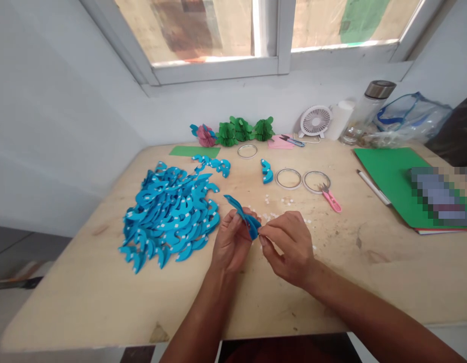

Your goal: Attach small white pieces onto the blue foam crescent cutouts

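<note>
My left hand (229, 242) is closed round a small stack of blue paper cut-outs (241, 215), held just above the wooden table (105, 292). My right hand (290, 247) pinches the right end of the same blue stack with thumb and forefinger. A big heap of matching blue paper shapes (169, 214) with white sticker dots lies to the left of my hands. Small white bits of sticker backing (271, 214) are scattered just beyond my fingers.
Three tape rings (288, 178) and pink snips (331, 198) lie behind my hands. Green and pink paper balls (241, 130), a small fan (315, 121), a bottle (365, 108) and a plastic bag (411, 121) stand along the wall. Green paper sheets (392, 176) and a pen (372, 186) lie at the right.
</note>
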The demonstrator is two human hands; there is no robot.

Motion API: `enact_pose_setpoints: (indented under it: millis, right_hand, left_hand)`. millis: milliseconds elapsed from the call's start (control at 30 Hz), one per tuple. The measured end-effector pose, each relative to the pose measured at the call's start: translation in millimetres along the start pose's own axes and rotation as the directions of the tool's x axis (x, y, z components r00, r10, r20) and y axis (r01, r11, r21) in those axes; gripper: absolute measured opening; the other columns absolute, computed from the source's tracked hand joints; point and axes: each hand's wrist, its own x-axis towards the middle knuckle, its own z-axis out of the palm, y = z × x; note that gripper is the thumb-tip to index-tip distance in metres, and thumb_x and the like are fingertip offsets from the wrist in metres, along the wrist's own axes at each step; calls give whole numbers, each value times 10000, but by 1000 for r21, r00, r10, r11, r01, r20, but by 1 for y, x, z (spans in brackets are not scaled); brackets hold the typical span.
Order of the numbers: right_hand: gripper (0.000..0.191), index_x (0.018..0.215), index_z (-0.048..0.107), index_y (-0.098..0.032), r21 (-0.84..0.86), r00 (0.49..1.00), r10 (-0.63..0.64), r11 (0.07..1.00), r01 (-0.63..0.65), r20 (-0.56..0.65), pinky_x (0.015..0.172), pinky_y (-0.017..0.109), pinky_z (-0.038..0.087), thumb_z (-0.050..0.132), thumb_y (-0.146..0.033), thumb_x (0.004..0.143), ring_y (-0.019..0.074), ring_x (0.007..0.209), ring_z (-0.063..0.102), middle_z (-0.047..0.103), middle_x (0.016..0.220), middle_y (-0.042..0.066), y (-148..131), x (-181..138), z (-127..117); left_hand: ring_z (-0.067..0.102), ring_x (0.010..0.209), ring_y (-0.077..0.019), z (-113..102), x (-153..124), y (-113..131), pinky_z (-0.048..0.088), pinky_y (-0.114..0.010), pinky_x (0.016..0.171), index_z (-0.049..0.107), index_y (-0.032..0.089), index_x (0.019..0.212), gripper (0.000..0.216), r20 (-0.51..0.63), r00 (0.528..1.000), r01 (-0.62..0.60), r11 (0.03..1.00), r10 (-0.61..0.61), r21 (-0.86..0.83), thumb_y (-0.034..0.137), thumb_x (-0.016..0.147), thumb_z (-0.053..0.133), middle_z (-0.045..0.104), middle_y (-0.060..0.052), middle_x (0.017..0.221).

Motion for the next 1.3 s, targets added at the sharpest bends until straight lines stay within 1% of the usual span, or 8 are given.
enact_pose_setpoints:
  millis: [167,333,500,733,933,1067,1167,1300]
  right_hand:
    - [108,861,561,-193,3,999,34,999,-34,1,653,327,378,536,-124,781,153,689,532,626,760,24,-1,2,-1]
    - [122,883,561,-184,26,999,32,999,-33,19,660,339,380,539,-131,775,162,701,532,635,794,37,-1,3,-2]
    - [130,877,562,-189,17,999,38,999,-38,-2,651,333,379,532,-116,775,161,698,535,633,779,33,-1,3,-2]
    - [135,894,571,-180,41,999,44,998,-44,6,670,336,394,519,-128,781,161,718,548,628,806,39,-2,3,-3]
    - [175,934,588,-181,40,998,61,997,-62,17,676,338,403,497,-133,792,167,733,562,621,809,44,0,2,-3]
    - [168,941,591,-181,40,997,74,996,-75,28,683,342,408,502,-152,802,175,747,569,630,820,52,0,3,-3]
    - [136,918,588,-185,31,996,81,996,-82,29,682,339,404,526,-156,801,175,744,568,634,801,47,1,3,-3]
    - [119,916,565,-189,16,994,107,994,-107,-7,669,329,399,532,-156,806,170,723,564,628,765,37,1,4,-2]
  left_hand:
    - [595,684,-92,2,-2,0,487,-217,675,625,183,734,186,-16,1000,4,1000,-4,-21,235,616,758,645,21,769]
    - [599,694,-90,3,-2,0,486,-216,699,635,184,743,164,23,1000,9,1000,-8,-19,234,633,747,647,25,758]
    - [598,687,-93,4,-2,0,483,-197,655,648,175,751,151,58,998,13,1000,-13,4,262,657,729,647,7,752]
    - [594,685,-96,3,-2,0,485,-196,648,638,179,731,165,42,999,25,1000,-25,14,274,641,738,637,11,727]
    - [593,695,-115,-2,-4,0,483,-213,639,627,166,702,180,28,999,32,996,-35,84,300,640,729,629,-5,733]
    - [581,681,-106,0,-6,0,469,-199,619,617,164,675,201,60,997,45,994,-51,101,315,624,739,609,1,720]
    - [547,627,-80,2,-7,0,452,-176,585,595,157,625,215,101,993,48,995,-57,88,311,617,745,577,15,683]
    - [534,634,-100,2,-6,-1,452,-211,584,564,155,579,254,156,987,31,993,-49,116,334,618,740,547,11,677]
